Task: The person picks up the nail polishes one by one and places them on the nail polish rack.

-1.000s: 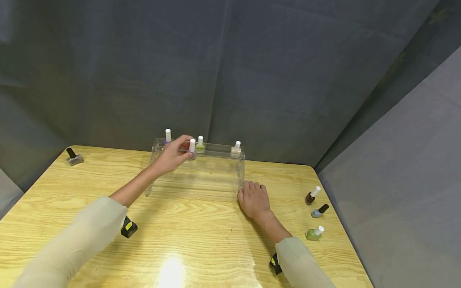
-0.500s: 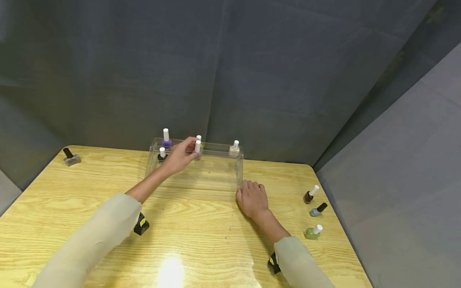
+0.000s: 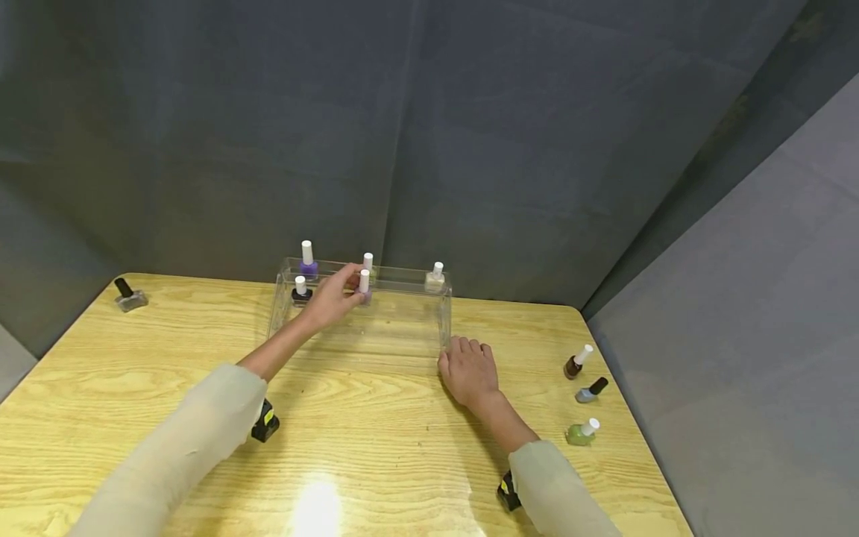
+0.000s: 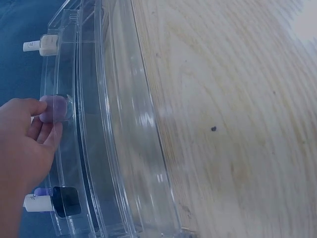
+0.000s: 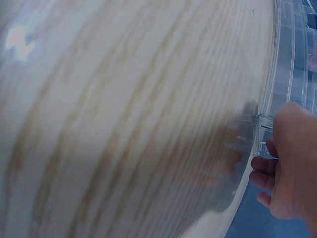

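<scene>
My left hand (image 3: 332,298) pinches a lilac nail polish bottle (image 4: 53,109) with a white cap, at the front of the clear acrylic rack's upper level. Behind it stands a yellow-green bottle (image 3: 368,262), partly hidden by the hand. To the left on the rack (image 3: 403,317) are a purple bottle (image 3: 309,267) and, in front of it, a black bottle (image 3: 301,293), both white-capped. A pale cream bottle (image 3: 435,280) stands at the rack's right end. My right hand (image 3: 470,371) holds the rack's front right corner, its fingers curled there in the right wrist view.
On the table's (image 3: 376,447) right side lie a dark brown bottle (image 3: 573,367), a light blue bottle (image 3: 587,394) with a black cap and a green bottle (image 3: 579,435). A greyish bottle (image 3: 132,300) lies at the far left. Dark cloth (image 3: 268,149) hangs behind.
My left hand has moved right along the rack with the lilac bottle, then slightly down, uncovering the black bottle. The right hand stays at the corner.
</scene>
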A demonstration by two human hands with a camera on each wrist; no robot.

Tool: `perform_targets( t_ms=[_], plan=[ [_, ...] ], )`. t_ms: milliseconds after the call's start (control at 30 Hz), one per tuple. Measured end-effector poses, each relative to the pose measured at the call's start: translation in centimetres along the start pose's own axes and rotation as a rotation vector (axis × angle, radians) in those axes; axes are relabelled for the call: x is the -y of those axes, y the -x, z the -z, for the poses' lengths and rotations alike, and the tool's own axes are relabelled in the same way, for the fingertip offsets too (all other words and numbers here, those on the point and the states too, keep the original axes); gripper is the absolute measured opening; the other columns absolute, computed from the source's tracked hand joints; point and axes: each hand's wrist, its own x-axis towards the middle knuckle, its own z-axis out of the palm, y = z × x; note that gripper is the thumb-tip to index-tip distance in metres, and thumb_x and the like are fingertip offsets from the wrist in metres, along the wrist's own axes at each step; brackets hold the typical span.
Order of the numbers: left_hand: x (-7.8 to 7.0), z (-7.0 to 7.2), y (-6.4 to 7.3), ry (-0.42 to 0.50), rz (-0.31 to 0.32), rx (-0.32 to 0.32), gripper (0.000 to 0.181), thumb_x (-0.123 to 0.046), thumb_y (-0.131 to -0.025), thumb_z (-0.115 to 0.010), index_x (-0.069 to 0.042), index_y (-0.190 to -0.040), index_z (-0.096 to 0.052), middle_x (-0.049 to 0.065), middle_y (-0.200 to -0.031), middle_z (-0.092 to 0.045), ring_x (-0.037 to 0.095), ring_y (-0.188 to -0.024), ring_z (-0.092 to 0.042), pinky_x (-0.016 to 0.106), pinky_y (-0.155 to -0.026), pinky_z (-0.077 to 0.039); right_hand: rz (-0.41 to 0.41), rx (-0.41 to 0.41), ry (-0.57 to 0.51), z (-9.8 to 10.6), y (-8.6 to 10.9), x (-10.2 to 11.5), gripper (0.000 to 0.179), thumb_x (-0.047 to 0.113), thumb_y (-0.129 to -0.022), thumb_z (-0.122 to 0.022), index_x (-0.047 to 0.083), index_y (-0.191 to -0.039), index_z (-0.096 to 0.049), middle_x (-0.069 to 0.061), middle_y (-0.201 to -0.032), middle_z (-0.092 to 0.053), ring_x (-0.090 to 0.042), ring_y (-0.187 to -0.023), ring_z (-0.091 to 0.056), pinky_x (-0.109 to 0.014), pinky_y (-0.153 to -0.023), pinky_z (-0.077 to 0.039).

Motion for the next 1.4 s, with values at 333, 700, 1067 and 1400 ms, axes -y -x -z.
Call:
perform_targets(
  t_ms=[333,700,1067,1400],
  plan=[
    [0.2,-0.1,-0.1,-0.027,-0.010,-0.011,0.042,0.002,-0.094,-0.066,0.001,-0.134,-0.051,0.023,-0.118,-0.065,0.038,-0.114,-0.061,0.049,-0.095,-0.049,0.000,-0.003,-0.003,-0.1,0.0,-0.1,0.028,0.029,-0.107,-0.036,0.009,-0.089,-0.042,-0.004,-0.081,-0.040,-0.030,-0.085,-0.047,-0.050,-0.091,-0.038],
    [0.1,0.6,0.3,0.028,-0.014,0.006,0.048,0.004,-0.093,-0.064,0.002,-0.138,-0.045,0.023,-0.123,-0.058,0.038,-0.115,-0.058,0.047,-0.097,-0.049,-0.015,0.024,0.009,0.0,-0.1,0.1,0.029,0.030,-0.108,-0.035,0.009,-0.090,-0.043,-0.003,-0.081,-0.041,-0.029,-0.085,-0.047,-0.049,-0.093,-0.038],
    [-1.6,3.3,2.0,0.023,-0.133,-0.073,0.047,0.008,-0.091,-0.063,0.007,-0.135,-0.045,0.025,-0.117,-0.057,0.037,-0.107,-0.062,0.042,-0.088,-0.054,-0.012,0.042,0.005,0.3,-0.2,-0.4,0.030,0.030,-0.108,-0.033,0.010,-0.087,-0.041,-0.003,-0.079,-0.039,-0.028,-0.083,-0.046,-0.050,-0.094,-0.038],
    [-0.6,7.7,4.9,-0.083,-0.178,-0.221,0.038,0.009,-0.091,-0.064,0.006,-0.127,-0.051,0.020,-0.110,-0.060,0.029,-0.097,-0.062,0.018,-0.078,-0.050,-0.022,0.025,-0.006,0.4,-0.2,-0.9,0.030,0.029,-0.108,-0.037,0.010,-0.085,-0.040,-0.003,-0.079,-0.039,-0.030,-0.085,-0.047,-0.050,-0.093,-0.038]
  ],
)
